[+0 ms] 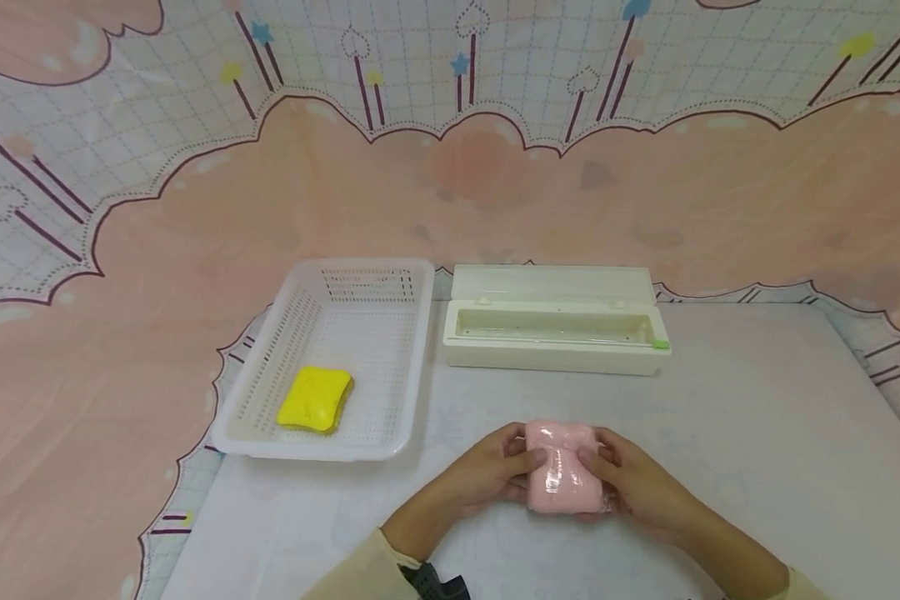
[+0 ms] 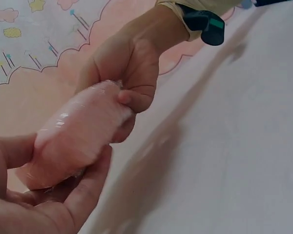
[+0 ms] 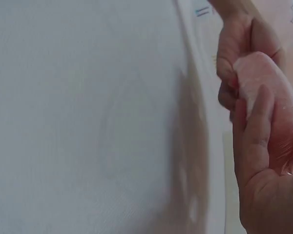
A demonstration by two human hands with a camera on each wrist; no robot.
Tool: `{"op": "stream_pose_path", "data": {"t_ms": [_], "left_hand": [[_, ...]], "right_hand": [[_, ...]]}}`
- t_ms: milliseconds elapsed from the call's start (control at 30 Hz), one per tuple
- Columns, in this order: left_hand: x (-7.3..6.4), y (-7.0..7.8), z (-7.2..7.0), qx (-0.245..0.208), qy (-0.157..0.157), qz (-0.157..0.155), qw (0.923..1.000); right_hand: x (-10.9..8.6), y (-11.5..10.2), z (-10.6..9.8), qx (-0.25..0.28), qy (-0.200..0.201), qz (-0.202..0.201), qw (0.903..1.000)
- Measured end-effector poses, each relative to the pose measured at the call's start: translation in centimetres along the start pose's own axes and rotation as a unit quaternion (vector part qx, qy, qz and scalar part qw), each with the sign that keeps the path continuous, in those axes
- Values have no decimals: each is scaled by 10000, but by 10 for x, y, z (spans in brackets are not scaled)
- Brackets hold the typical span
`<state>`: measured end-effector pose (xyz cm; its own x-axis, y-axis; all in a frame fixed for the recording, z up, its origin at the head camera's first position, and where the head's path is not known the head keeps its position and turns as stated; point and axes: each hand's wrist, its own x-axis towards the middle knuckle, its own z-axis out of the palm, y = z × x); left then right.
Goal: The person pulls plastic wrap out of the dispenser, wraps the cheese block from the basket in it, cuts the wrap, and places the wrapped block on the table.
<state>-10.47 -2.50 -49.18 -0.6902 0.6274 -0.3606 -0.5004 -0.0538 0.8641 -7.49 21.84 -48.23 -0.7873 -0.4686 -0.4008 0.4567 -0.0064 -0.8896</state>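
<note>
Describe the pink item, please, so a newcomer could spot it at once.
On the white tabletop, find the long cream box. Below it in the head view, the left hand and right hand hold the pillow-shaped pink item between them. Its pink colour and shiny wrap set it apart from the yellow piece in the white basket.

hands (image 1: 495,468) partly hidden behind pink packet (image 1: 565,492), sleeves (image 1: 363,573) cut off by head view's bottom edge

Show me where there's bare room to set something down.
Free: the table right of the box; also inside the basket, beyond the yellow block. Crowded: the near middle, where the left hand and right hand hold the pink pack.
</note>
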Motion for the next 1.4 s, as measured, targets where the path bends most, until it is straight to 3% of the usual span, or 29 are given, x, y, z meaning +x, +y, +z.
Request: {"op": "stream_pose_path", "data": {"t_ms": [167, 300, 700, 833, 1000, 1233, 1400], "left_hand": [[3, -1, 8, -453, 5, 105, 9989], [9, -2, 14, -570, 210, 198, 9980], [32, -9, 45, -729, 1009, 136, 9921], [40, -11, 58, -1080, 1180, 111, 9871], [61, -13, 81, -1576, 1392, 99, 9776], [97, -10, 112, -1668, 1535, 150, 9739], [126, -8, 133, -1067, 2011, 292, 9733]], "right_hand": [[-11, -1, -2, 433, -1, -17, 9991], [-17, -3, -5, 329, 170, -107, 9993], [-27, 2, -19, 267, 1042, -148, 9941], [-30, 0, -27, 168, 1435, -24, 9895], [-37, -4, -50, -39, 1629, 64, 9866], [-46, -8, -96, -105, 1551, -170, 9877], [-50, -7, -132, 173, 1518, -303, 9878]]}}
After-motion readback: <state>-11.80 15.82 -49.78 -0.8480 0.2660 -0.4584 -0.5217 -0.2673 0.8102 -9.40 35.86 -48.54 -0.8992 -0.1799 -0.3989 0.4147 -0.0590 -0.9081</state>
